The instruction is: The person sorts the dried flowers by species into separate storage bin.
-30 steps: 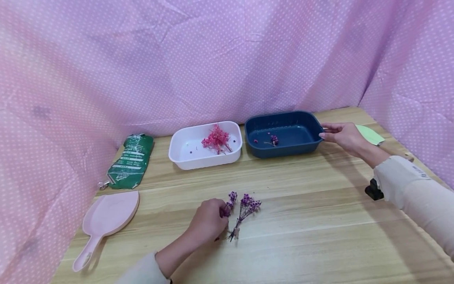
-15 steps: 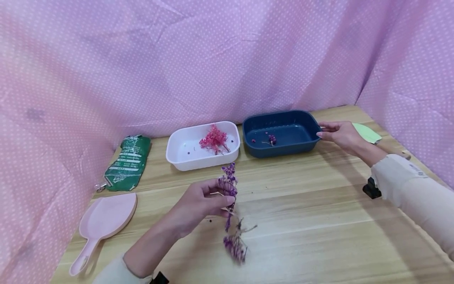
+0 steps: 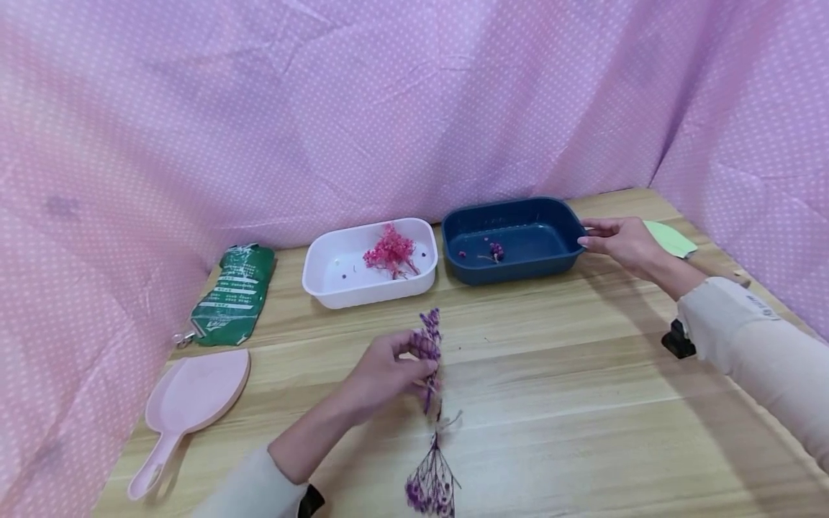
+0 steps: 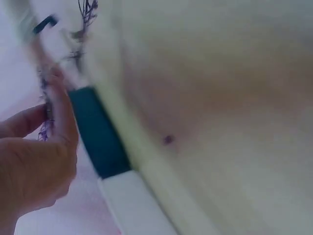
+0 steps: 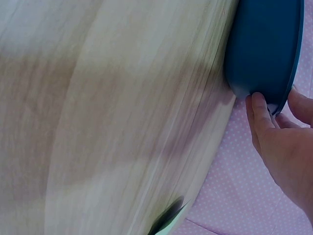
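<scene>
My left hand (image 3: 388,370) pinches a sprig of purple dried flowers (image 3: 430,335) above the table, between thumb and fingers. From its lower end dangles a second purple bunch (image 3: 432,485), heads down, seemingly caught at the stems. In the left wrist view the fingers (image 4: 61,112) lie along the thin sprig, which is blurred. With thumb and fingers on either side of the rim, my right hand (image 3: 624,244) grips the right end of a dark blue basin (image 3: 518,272). The right wrist view shows this grip at the basin's (image 5: 264,49) end. A small purple sprig (image 3: 496,252) lies inside the basin.
Left of the basin stands a white basin (image 3: 369,293) with pink dried flowers (image 3: 391,250) and bits. A green pouch (image 3: 234,295) and a pink dustpan-shaped tool (image 3: 194,392) lie at the left. Behind my right hand is a light green object (image 3: 670,239). Pink dotted cloth (image 3: 388,108) surrounds the table.
My left hand has lifted the purple flowers off the table, then shifted slightly right. The second bunch came up with them and swung to hang downward. My right hand keeps its hold.
</scene>
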Tool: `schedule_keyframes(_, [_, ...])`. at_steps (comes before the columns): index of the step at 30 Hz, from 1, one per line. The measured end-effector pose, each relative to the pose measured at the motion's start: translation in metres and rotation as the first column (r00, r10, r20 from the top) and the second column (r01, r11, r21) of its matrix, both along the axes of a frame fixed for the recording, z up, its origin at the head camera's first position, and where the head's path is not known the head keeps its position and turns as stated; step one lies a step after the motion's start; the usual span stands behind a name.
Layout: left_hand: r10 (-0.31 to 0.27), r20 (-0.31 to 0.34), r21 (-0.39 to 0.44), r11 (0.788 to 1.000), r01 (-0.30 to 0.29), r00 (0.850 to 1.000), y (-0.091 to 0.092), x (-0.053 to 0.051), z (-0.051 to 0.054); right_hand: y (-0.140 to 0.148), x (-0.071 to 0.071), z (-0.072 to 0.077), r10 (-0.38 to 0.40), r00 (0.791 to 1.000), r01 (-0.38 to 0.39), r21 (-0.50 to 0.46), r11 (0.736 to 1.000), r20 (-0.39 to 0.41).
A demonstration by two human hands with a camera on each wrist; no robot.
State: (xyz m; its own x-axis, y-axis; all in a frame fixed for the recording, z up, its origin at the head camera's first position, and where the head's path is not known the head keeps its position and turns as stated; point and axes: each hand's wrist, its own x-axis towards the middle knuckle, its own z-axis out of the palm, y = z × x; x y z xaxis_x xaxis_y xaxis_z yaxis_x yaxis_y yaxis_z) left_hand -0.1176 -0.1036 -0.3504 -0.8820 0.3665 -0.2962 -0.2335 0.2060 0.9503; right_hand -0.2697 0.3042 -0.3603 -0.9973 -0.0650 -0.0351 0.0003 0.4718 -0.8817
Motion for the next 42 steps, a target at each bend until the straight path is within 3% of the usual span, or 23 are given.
schedule_keyframes(3, [0.027, 0.098, 0.14, 0.989, -0.041, 0.995, -0.002, -0.009, 0.01, 0.0, 0.0, 0.001, 0.0, 1.0, 0.0, -0.003, 1.0, 0.006])
schedule_keyframes(5, [0.023, 0.144, 0.202, 0.978, -0.052, 0.989, -0.003, -0.013, 0.011, 0.0, 0.0, 0.001, 0.002, 1.0, -0.002, 0.004, 1.0, 0.008])
schedule_keyframes(8, [0.024, 0.17, 0.269, 0.961, -0.07, 0.985, -0.002, -0.017, 0.007, 0.0, -0.001, 0.001, 0.003, 1.0, -0.003, 0.016, 1.0, 0.015])
schedule_keyframes(10, [0.054, 0.168, 0.283, 0.954, -0.101, 0.984, 0.0, -0.02, 0.004, 0.0, -0.001, 0.001, 0.003, 1.0, -0.003, 0.022, 1.0, 0.016])
schedule_keyframes(15, [0.206, 0.151, 0.254, 0.937, -0.239, 0.967, 0.008, -0.029, 0.002, 0.0, -0.002, 0.002, 0.005, 1.0, -0.005, 0.01, 1.0, 0.013])
schedule_keyframes(18, [0.257, 0.156, 0.248, 0.924, -0.29, 0.954, 0.014, -0.035, 0.002, 0.0, -0.002, 0.002, 0.007, 1.0, -0.007, 0.005, 1.0, 0.012])
schedule_keyframes(23, [0.267, 0.171, 0.237, 0.923, -0.302, 0.948, 0.024, -0.049, 0.005, 0.0, -0.001, 0.001, 0.007, 1.0, -0.007, -0.014, 1.0, 0.006])
schedule_keyframes(28, [0.279, 0.134, 0.226, 0.926, -0.303, 0.951, 0.034, -0.069, 0.009, 0.0, 0.0, 0.001, 0.005, 1.0, -0.005, -0.026, 1.0, -0.001])
schedule_keyframes(33, [0.331, 0.119, 0.191, 0.918, -0.348, 0.936, 0.043, -0.087, 0.016, 0.0, 0.0, 0.001, 0.005, 1.0, -0.005, -0.012, 1.0, 0.006])
schedule_keyframes(42, [0.355, 0.155, 0.145, 0.915, -0.377, 0.922, 0.058, -0.111, 0.03, 0.0, -0.001, 0.0, -0.003, 1.0, 0.003, 0.002, 1.0, 0.007])
